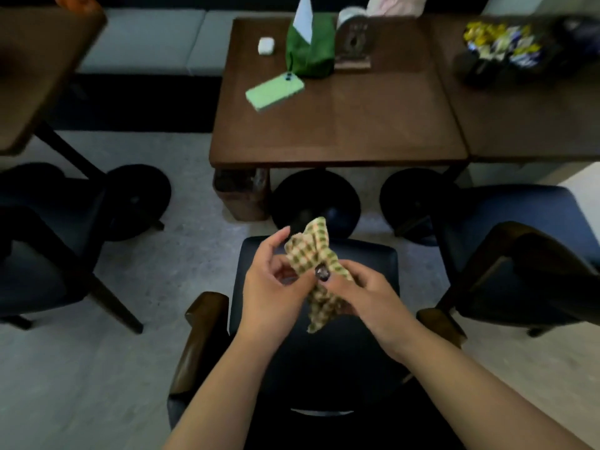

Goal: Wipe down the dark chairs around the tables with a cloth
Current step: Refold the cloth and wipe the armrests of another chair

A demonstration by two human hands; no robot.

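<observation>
A crumpled green-and-cream checked cloth (316,254) hangs between both my hands, above the seat of a dark chair (367,271) with brown wooden armrests directly below me. My left hand (269,284) pinches the cloth's left side with curled fingers. My right hand (360,290) grips its lower middle, thumb on top. The cloth's tail dangles just over the seat. A second dark chair (506,251) stands to the right, a third (42,241) to the left.
A brown table (341,125) stands ahead with a green phone (274,91), white earbud case (266,45), green tissue pouch (310,50) and a stand. Another table (526,125) adjoins at right with a dark bowl of wrapped sweets (500,50). Black round table bases (316,199) sit on the pale floor.
</observation>
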